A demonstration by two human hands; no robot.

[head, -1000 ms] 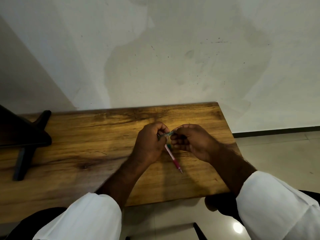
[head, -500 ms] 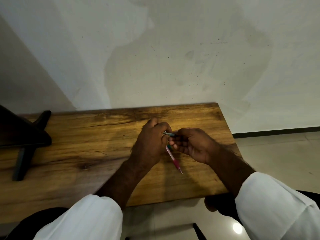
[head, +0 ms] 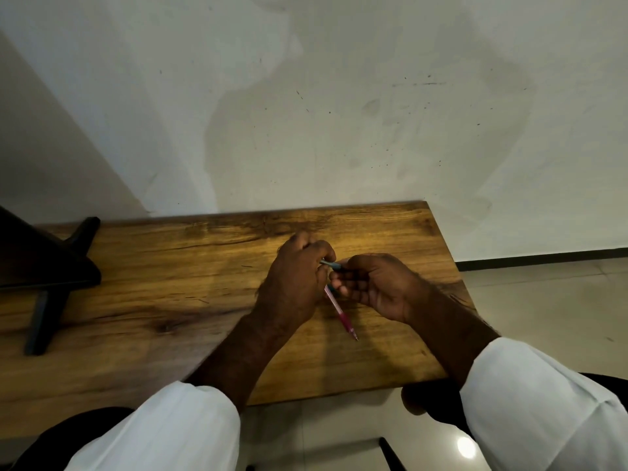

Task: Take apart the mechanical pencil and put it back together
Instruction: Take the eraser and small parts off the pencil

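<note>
A pink mechanical pencil barrel (head: 339, 314) slants down and to the right just above the wooden table (head: 170, 283), tip toward me. Its upper end disappears into my left hand (head: 292, 287), which is closed around it. A short teal-grey part (head: 331, 265) pokes out between the two hands, pinched by the fingertips of my right hand (head: 373, 283). The hands touch at the fingertips, and where the two parts meet is hidden by the fingers.
A black stand with angled legs (head: 51, 277) sits at the table's left end. A pale wall rises behind the table's far edge. The table's right edge drops to a tiled floor (head: 543, 300). White sleeves cover both forearms.
My left hand has shifted up and a little right around the barrel. The right hand has turned, bringing the teal-grey part closer to the left fingers. The pink barrel stays at the same slant.
</note>
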